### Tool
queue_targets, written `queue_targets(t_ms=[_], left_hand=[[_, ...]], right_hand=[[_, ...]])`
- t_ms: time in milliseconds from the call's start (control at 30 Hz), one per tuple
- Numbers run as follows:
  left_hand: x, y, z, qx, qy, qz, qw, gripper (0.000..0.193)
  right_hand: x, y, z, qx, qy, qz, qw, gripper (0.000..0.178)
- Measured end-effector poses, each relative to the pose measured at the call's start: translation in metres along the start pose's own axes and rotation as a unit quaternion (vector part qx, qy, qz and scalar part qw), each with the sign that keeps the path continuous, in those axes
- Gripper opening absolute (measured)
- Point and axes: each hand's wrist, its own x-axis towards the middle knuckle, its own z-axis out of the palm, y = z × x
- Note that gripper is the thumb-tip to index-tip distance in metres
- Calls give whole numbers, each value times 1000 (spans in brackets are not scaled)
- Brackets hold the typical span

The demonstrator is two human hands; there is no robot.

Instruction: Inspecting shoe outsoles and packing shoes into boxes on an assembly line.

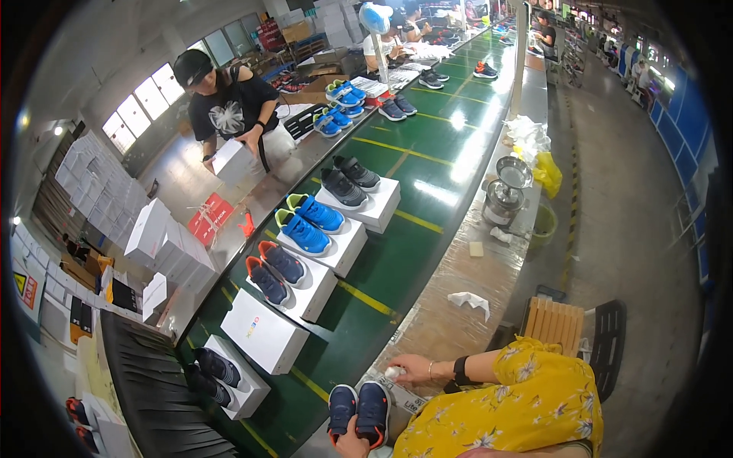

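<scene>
My left hand (353, 440), at the lower edge, grips a pair of navy sneakers (359, 408) with orange trim. Its thumb shows between the two shoes, while its other fingers are mostly hidden. The sneakers stand side by side at the worktop's near end. To their right, my right hand (413, 369) has its fingers closed on a small white wad (395, 372), which looks like cloth or crumpled paper. Beneath that hand lies a cardboard piece (406, 398) with print on it.
Beyond my hands a green conveyor belt (397, 252) carries white shoeboxes (263, 330), several with sneakers (308, 224) on top. On my worktop (427, 324) are a crumpled white cloth (469, 303) and a metal dispenser (504, 200). Across the belt a person (233, 114) holds a white box.
</scene>
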Motion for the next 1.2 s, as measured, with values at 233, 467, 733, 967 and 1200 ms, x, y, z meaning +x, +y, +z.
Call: queue_targets(t_ms=[233,467,733,967,1200], left_hand=[[33,-22,37,-317,45,-97,942,58],[20,-28,60,-562,32,37,826,54],[-17,-19,136,-182,-98,-9,978,64],[-28,22,91,-344,-120,19,931,60],[-24,26,119,-562,-124,-31,817,59]], right_hand=[[18,-5,-30,256,55,117,958,54],[26,-6,-25,247,84,231,937,36],[42,-34,-34,362,100,228,898,29],[48,-49,-33,340,-11,271,901,30],[28,-113,-14,99,-176,40,979,32]])
